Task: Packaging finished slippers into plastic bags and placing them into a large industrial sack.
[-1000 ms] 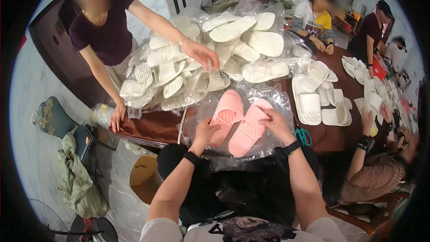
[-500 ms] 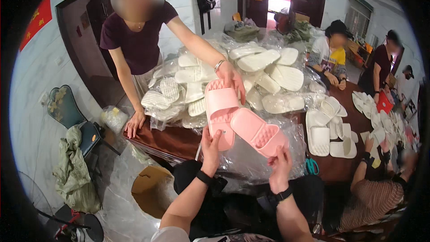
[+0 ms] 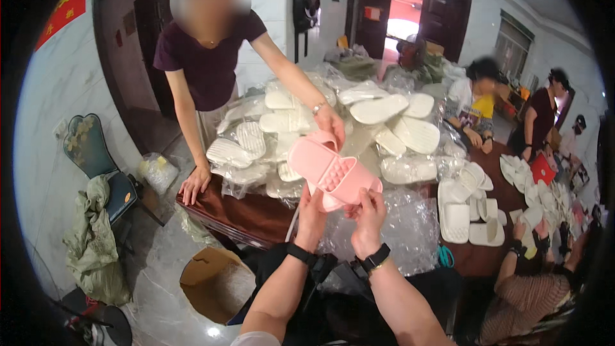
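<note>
A pair of pink slippers (image 3: pixel 309 161) is up in front of me, one lying across the other. My right hand (image 3: pixel 366 216) pinches the near end of the front slipper, by its bumpy strap. The rear slipper, mostly hidden behind it, has its lower end in the fingers of my left hand (image 3: pixel 312 218). Across the table, another person's hand (image 3: pixel 330 120) reaches to the far end of the pair; whether it grips a slipper is hard to make out. Behind them lie white slippers (image 3: pixel 380 109) in a heap, many in clear plastic bags.
The brown table (image 3: pixel 246 214) runs off to the right, bearing more white slippers (image 3: pixel 456 214) and clear plastic sheeting (image 3: pixel 410 224). Teal-handled scissors (image 3: pixel 445 256) lie at its near edge. Below left stand an open cardboard box (image 3: pixel 211 282) and a chair (image 3: pixel 118 195). Several people work farther right.
My right hand has moved left, sliding its slipper across the other so they overlap. The other person's hand stays at the far end. The whole view has shifted slightly.
</note>
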`<move>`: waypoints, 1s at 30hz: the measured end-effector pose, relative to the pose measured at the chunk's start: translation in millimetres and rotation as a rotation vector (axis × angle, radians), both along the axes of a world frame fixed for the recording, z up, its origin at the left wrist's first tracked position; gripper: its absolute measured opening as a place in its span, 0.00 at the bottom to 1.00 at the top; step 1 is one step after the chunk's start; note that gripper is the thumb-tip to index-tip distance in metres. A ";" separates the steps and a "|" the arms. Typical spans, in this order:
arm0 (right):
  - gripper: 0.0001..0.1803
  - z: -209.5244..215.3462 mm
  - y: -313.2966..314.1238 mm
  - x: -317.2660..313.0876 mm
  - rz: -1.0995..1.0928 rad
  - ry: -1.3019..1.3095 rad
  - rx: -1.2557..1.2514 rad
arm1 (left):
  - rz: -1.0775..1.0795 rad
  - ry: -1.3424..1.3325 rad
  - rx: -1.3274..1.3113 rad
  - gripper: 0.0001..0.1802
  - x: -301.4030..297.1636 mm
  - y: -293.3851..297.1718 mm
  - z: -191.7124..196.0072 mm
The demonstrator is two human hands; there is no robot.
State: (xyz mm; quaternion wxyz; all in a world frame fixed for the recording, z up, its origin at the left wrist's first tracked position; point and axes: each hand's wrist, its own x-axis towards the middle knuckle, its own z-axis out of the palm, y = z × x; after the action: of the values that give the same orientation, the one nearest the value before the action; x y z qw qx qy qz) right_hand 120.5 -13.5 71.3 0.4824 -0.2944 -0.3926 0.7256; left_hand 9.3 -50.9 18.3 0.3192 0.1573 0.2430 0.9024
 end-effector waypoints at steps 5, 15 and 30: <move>0.09 8.8 -11.2 -2.2 0.078 -0.198 0.139 | 0.083 0.014 -0.047 0.23 -21.0 -5.2 -7.4; 0.08 -15.7 -1.1 12.1 -0.022 0.022 -0.146 | 0.475 0.707 -0.576 0.27 27.0 -16.0 16.9; 0.15 3.3 42.5 46.2 0.581 -0.309 0.247 | 0.285 0.149 0.035 0.20 -142.6 -32.5 66.9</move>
State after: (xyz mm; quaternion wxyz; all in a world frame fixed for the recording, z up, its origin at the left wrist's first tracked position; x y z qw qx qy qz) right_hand 166.7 29.0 74.6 0.2227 -0.2160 -0.6131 0.7266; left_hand -133.2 -83.3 85.1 0.1662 0.1931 0.2700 0.9286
